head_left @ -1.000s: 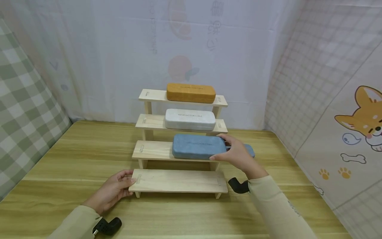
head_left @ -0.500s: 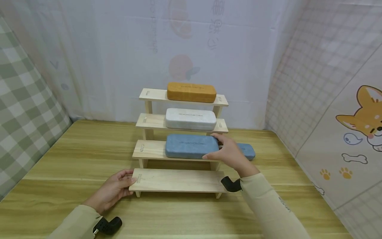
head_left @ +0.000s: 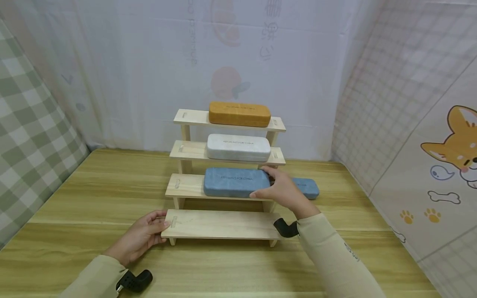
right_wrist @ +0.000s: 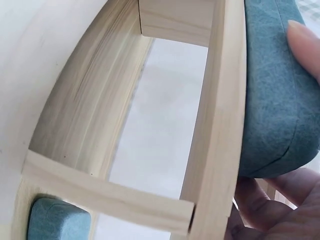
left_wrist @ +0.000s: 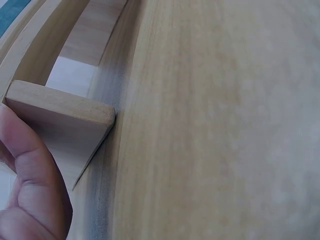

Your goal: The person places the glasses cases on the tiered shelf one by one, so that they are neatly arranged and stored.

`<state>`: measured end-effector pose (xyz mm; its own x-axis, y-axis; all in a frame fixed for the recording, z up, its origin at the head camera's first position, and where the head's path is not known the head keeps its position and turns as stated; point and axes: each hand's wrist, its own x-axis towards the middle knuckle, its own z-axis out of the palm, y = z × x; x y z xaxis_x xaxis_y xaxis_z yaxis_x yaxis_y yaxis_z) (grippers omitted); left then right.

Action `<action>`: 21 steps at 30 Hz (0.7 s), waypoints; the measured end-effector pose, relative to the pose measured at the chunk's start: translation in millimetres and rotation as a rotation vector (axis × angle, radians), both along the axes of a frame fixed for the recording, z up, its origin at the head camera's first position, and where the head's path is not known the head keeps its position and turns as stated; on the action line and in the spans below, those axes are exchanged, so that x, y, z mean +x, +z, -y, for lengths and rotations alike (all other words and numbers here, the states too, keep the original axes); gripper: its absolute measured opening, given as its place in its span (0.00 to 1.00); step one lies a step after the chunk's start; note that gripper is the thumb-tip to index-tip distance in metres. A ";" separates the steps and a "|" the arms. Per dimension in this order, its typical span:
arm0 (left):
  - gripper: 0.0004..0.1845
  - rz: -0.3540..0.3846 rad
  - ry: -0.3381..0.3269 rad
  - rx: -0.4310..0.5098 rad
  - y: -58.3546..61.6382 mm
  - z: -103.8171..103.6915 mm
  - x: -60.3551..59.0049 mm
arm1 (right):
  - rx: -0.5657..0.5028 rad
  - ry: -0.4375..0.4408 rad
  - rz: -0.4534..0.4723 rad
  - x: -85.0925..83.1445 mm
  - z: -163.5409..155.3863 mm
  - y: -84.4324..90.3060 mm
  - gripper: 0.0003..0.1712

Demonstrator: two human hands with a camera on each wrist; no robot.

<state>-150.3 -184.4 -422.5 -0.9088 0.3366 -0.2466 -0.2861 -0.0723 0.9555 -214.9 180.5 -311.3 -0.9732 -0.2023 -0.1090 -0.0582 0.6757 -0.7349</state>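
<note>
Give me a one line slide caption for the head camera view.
Right hand grips blue case on stepped wooden rack; left hand holds bottom step.

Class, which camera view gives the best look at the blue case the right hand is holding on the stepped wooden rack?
The head view: the blue case lies whole on the rack's third step from the top, with the right hand gripping its right end. The right wrist view shows only one rounded end close up under a fingertip. The left wrist view shows nothing recognisable of it.
</note>
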 end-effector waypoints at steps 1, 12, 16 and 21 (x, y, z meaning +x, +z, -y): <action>0.34 0.000 0.000 -0.002 0.2 0.0 -0.1 | 0.006 0.004 0.000 -0.1 0.0 0.3 0.58; 0.35 -0.008 -0.015 -0.012 1.4 0.1 0.4 | 0.014 0.032 0.006 -0.7 0.4 0.4 0.57; 0.36 -0.004 -0.017 -0.011 1.6 0.0 0.9 | 0.009 0.034 0.005 0.3 0.2 0.1 0.57; 0.35 0.003 -0.006 -0.019 1.1 -0.3 2.0 | -0.017 0.054 -0.009 1.8 0.0 -1.6 0.56</action>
<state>-148.3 -184.1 -421.4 -0.9058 0.3375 -0.2562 -0.2896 -0.0518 0.9557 -213.1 180.5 -312.9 -0.9618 -0.2563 -0.0964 -0.1010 0.6591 -0.7453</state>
